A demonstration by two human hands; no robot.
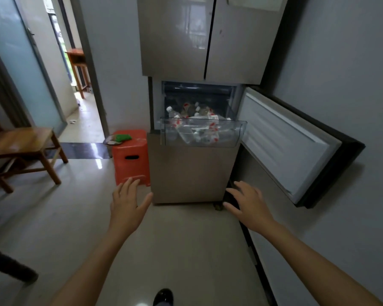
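Observation:
A tall beige fridge [192,173] stands ahead against the wall. Its lower right door [292,142] is swung open to the right. A clear plastic drawer [202,134] is pulled out and holds several water bottles [186,127] with red and white labels. My left hand [126,208] reaches forward with fingers spread, holding nothing, below and left of the drawer. My right hand [248,206] is stretched out too, fingers relaxed and empty, near the fridge's lower right corner. Neither hand touches the fridge.
An orange plastic stool [131,160] stands left of the fridge with a green item [122,137] on top. A wooden chair [24,149] is at the left. A doorway [82,100] opens behind it. A grey wall [341,107] runs along the right. My dark shoe [163,297] shows on the tiled floor.

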